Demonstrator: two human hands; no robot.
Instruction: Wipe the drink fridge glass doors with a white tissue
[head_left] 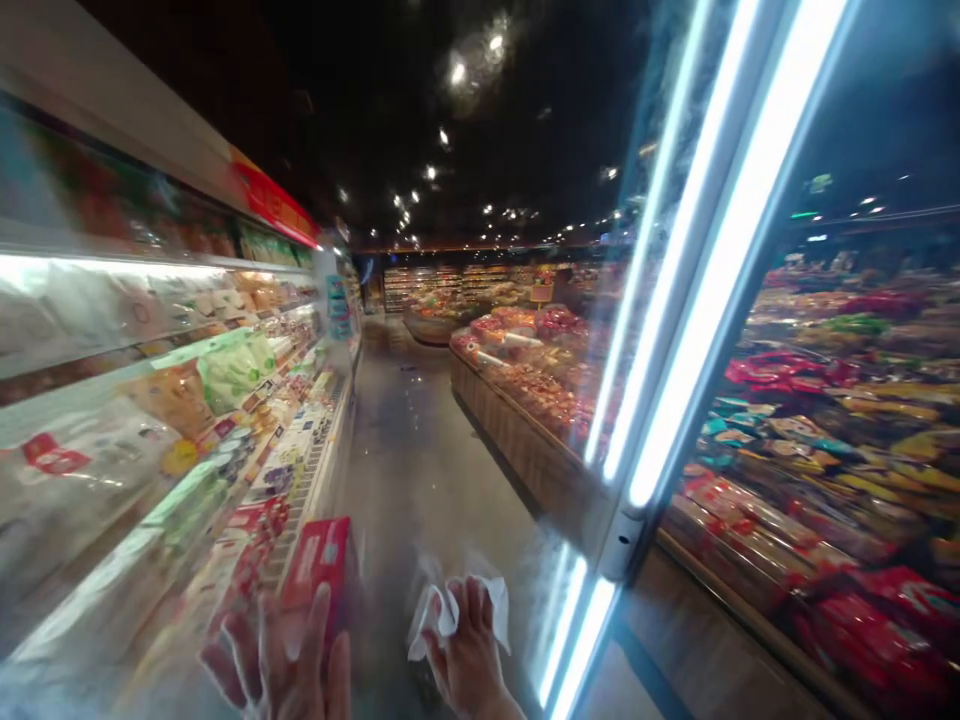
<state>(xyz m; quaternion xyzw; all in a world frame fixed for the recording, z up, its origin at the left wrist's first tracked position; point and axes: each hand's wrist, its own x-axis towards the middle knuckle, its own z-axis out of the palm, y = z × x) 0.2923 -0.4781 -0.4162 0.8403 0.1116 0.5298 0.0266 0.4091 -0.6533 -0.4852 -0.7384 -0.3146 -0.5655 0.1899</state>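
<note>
Closest in view, the right hand is closed around a crumpled white cloth, its fingers bunching the fabric at the bottom of the frame, with corners sticking out on both sides. Just beside it, the left hand is open with its fingers spread, gripping nothing, and sits right by a red box; whether it touches the box or the glass, you can't tell. Glowing light strips run up the right side, past a wooden-sided stand heaped with packaged food. On the left, long lit shelves hold bagged goods under a red sign – the grey floor runs between them toward distant shelves under small ceiling lights.
</note>
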